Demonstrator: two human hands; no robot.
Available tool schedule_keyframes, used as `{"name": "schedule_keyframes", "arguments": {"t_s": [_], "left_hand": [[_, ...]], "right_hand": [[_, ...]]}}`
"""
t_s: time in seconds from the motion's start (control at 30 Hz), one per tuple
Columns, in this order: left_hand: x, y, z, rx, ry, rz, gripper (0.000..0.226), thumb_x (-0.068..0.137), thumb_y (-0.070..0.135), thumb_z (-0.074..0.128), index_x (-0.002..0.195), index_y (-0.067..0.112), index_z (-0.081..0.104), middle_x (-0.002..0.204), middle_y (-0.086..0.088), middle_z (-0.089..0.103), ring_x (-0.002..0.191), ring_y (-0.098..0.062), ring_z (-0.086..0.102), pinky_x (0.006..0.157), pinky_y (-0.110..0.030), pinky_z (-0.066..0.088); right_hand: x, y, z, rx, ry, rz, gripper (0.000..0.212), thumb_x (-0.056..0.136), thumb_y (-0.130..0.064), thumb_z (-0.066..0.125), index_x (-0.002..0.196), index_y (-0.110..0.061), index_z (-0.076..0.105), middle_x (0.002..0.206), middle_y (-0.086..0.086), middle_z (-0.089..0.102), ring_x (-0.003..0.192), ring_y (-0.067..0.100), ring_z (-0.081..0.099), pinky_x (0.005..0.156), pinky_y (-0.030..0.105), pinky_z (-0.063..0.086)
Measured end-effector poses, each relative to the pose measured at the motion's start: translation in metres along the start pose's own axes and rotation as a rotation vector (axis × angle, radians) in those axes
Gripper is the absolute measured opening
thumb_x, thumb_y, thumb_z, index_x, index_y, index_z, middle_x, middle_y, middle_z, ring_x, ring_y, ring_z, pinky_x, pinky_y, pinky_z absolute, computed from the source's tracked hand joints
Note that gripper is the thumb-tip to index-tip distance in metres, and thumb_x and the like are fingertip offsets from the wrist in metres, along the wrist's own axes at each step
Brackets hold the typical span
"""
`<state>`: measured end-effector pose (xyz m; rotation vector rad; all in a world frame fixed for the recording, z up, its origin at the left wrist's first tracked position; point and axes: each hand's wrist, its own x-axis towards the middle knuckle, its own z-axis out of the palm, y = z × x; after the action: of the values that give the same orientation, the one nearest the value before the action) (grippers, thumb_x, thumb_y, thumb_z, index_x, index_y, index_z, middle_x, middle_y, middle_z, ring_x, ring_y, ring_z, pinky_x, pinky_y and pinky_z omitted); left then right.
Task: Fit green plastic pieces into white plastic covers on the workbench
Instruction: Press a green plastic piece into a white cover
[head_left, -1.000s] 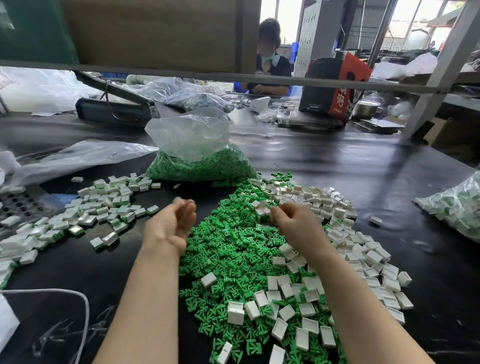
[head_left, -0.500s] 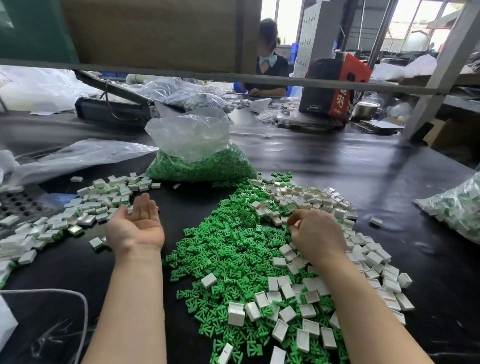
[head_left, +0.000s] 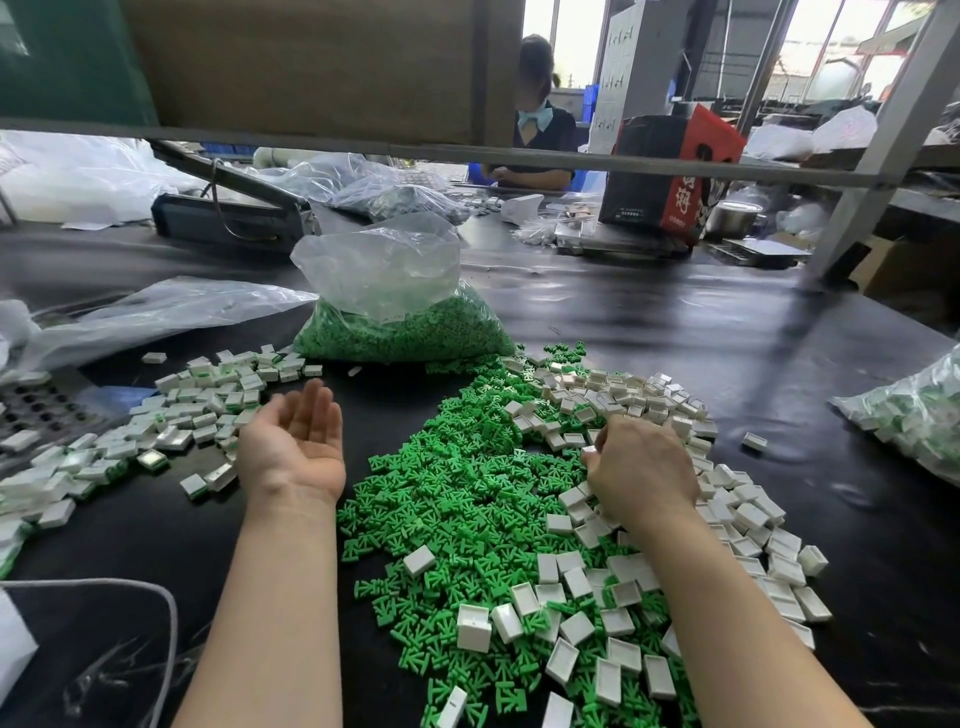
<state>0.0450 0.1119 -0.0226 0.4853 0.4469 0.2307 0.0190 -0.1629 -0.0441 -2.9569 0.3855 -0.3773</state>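
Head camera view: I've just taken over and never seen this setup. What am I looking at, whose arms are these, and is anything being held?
There is no machine here. A person wears one wide-angle camera on the head, looking forward and down, so the two bare arms are the wearer's own.

The left hand lies palm up, fingers relaxed, holding nothing. The right hand is palm down with curled fingers on the pile of white covers; a small white cover seems pinched at its fingertips, though that is hard to see.

On the black workbench lie loose green pieces in the middle, a clear bag of green pieces behind them, and a pile of fitted covers on the left. Another person works at the far side.
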Motion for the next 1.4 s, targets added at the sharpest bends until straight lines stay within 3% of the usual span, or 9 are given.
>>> {"name": "schedule_keyframes", "arguments": {"t_s": [0.13, 0.33, 0.47, 0.57, 0.73, 1.0, 1.17, 1.27, 1.4], "left_hand": [[-0.009, -0.017, 0.01, 0.427, -0.133, -0.042, 0.018, 0.098, 0.019, 0.049, 0.09, 0.018, 0.065, 0.067, 0.007, 0.07, 0.058, -0.004, 0.06, 0.058, -0.018, 0.046], [-0.035, -0.054, 0.022, 1.032, -0.494, 0.122, 0.015, 0.094, 0.01, 0.057, 0.1, 0.017, 0.069, 0.082, 0.002, 0.073, 0.07, -0.009, 0.059, 0.061, -0.023, 0.046], [-0.042, -0.07, 0.023, 1.28, -0.718, 0.141, 0.026, 0.09, 0.008, 0.065, 0.107, 0.027, 0.069, 0.09, 0.004, 0.069, 0.072, -0.009, 0.059, 0.061, -0.019, 0.049], [-0.045, -0.08, 0.024, 1.305, -0.793, 0.117, 0.036, 0.087, 0.008, 0.07, 0.111, 0.035, 0.068, 0.096, 0.005, 0.068, 0.072, -0.007, 0.061, 0.07, -0.023, 0.052], [-0.037, -0.081, 0.02, 1.41, -0.656, 0.238, 0.032, 0.091, 0.006, 0.061, 0.116, 0.026, 0.065, 0.092, 0.002, 0.066, 0.068, -0.011, 0.061, 0.056, -0.018, 0.049], [-0.027, -0.069, 0.014, 1.532, -0.579, 0.263, 0.02, 0.088, 0.014, 0.068, 0.099, 0.03, 0.068, 0.089, 0.004, 0.065, 0.074, -0.011, 0.061, 0.058, -0.018, 0.045], [-0.032, -0.072, 0.016, 1.538, -0.614, 0.227, 0.024, 0.085, 0.014, 0.072, 0.104, 0.029, 0.069, 0.087, 0.008, 0.066, 0.073, -0.005, 0.06, 0.065, -0.018, 0.043], [-0.034, -0.072, 0.016, 1.496, -0.636, 0.21, 0.03, 0.081, 0.012, 0.075, 0.105, 0.029, 0.069, 0.085, 0.01, 0.068, 0.069, 0.001, 0.061, 0.064, -0.015, 0.043], [-0.036, -0.072, 0.018, 1.318, -0.693, 0.142, 0.035, 0.077, 0.005, 0.078, 0.102, 0.028, 0.071, 0.084, 0.004, 0.07, 0.062, 0.001, 0.062, 0.057, -0.014, 0.045]], "right_hand": [[0.0, 0.0, 0.002, 0.115, -0.009, 0.026, 0.007, 0.096, -0.013, 0.051, 0.102, -0.013, 0.053, 0.09, 0.0, 0.057, 0.08, 0.016, 0.049, 0.066, 0.026, 0.034], [0.0, 0.0, 0.003, 0.22, 0.014, -0.048, 0.006, 0.093, -0.015, 0.055, 0.097, -0.012, 0.055, 0.088, 0.002, 0.061, 0.08, 0.017, 0.058, 0.062, 0.024, 0.04], [0.0, -0.008, -0.006, 0.839, -0.074, 0.023, 0.011, 0.092, -0.016, 0.062, 0.101, -0.012, 0.057, 0.09, 0.002, 0.062, 0.08, 0.014, 0.06, 0.062, 0.018, 0.048], [-0.003, -0.017, -0.015, 1.183, -0.185, 0.044, 0.012, 0.089, -0.008, 0.064, 0.1, -0.01, 0.061, 0.09, 0.007, 0.065, 0.072, 0.008, 0.064, 0.053, 0.011, 0.046], [-0.006, -0.016, -0.008, 0.755, -0.176, -0.031, 0.006, 0.092, -0.012, 0.061, 0.09, -0.017, 0.064, 0.084, 0.001, 0.065, 0.077, 0.02, 0.063, 0.073, 0.04, 0.056], [-0.007, -0.019, -0.013, 0.523, -0.29, -0.254, 0.007, 0.084, -0.037, 0.073, 0.087, -0.033, 0.069, 0.084, -0.018, 0.064, 0.08, 0.001, 0.059, 0.065, 0.017, 0.045], [-0.011, -0.027, -0.008, 0.372, -0.283, -0.337, 0.021, 0.084, -0.043, 0.072, 0.096, -0.026, 0.07, 0.092, -0.01, 0.067, 0.086, 0.007, 0.06, 0.075, 0.024, 0.048], [-0.012, -0.026, -0.006, 0.501, -0.257, -0.312, 0.012, 0.086, -0.035, 0.071, 0.09, -0.025, 0.066, 0.086, -0.012, 0.066, 0.08, 0.004, 0.06, 0.068, 0.017, 0.044], [-0.012, -0.026, -0.016, 1.022, -0.284, -0.209, 0.009, 0.084, -0.019, 0.075, 0.091, -0.014, 0.071, 0.087, 0.003, 0.073, 0.082, 0.013, 0.069, 0.075, 0.021, 0.055]]}}
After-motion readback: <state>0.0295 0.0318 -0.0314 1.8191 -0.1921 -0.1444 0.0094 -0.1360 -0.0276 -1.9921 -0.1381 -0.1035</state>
